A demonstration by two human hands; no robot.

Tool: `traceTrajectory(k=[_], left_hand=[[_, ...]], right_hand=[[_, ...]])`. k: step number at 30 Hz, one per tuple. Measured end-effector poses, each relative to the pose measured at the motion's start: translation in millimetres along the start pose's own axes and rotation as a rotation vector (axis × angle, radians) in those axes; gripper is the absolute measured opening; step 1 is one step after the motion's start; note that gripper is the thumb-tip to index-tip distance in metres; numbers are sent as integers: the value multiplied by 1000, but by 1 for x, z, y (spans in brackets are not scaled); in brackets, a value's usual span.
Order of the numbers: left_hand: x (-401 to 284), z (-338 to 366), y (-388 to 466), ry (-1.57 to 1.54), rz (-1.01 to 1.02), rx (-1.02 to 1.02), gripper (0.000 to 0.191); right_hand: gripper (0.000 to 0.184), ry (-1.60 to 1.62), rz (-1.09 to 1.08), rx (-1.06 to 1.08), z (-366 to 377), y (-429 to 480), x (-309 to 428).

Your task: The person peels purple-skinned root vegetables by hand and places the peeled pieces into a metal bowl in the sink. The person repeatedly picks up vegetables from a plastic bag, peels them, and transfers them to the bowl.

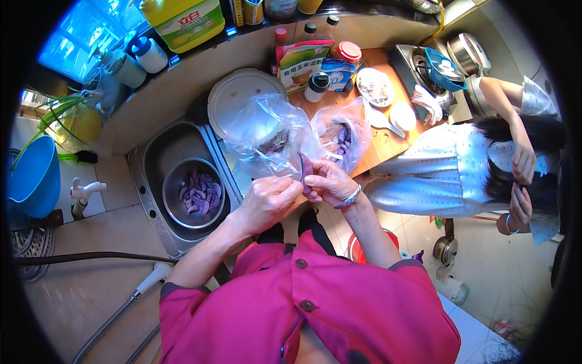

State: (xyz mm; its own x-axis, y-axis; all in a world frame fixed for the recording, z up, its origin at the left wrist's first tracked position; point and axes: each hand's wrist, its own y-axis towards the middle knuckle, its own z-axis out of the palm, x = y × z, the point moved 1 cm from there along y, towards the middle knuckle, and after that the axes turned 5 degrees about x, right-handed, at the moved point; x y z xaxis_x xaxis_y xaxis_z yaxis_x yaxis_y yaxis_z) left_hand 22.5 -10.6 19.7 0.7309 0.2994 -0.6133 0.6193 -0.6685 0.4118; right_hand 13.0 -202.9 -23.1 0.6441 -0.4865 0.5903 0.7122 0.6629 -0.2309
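My right hand [335, 183] grips a purple bean pod [305, 169] between thumb and fingers, its pointed tip facing up. Against the pod's lower end, my left hand [276, 198] is closed, its fingertips pinching there. Just beyond my hands lies an open clear plastic bag [343, 119] with more purple pods [344, 136] inside. To its left sits a second crumpled plastic bag [259, 157] holding dark scraps [275, 143]. Several pods [200, 194] fill the bottom of a steel bowl [169, 207] that stands in the sink [157, 141].
At right a person [436, 170] in a pale dress stands with both hands at their hair. A round lid [241, 82], seasoning packets [300, 68] and a dish [375, 86] crowd the counter. Left are a tap [86, 189] and a shower head [154, 275]; a red bucket [359, 248] is on the floor.
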Motion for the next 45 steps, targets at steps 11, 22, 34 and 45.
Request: traceTrajectory(k=[11,22,34,45], left_hand=[[49,-34,-17,-866,-636,-274,13],[10,-23,-11,220,-114,339,10],[3,11,-12,131,-99,392,16],[40,1,27,-280,-602,-128,20]], right_hand=[[34,47,12,147,23,6,-1],[28,-36,182,88,9,-11,-15],[15,-1818,-81,1,32,-29,3],[16,-809,-925,-837,3,-50,49]])
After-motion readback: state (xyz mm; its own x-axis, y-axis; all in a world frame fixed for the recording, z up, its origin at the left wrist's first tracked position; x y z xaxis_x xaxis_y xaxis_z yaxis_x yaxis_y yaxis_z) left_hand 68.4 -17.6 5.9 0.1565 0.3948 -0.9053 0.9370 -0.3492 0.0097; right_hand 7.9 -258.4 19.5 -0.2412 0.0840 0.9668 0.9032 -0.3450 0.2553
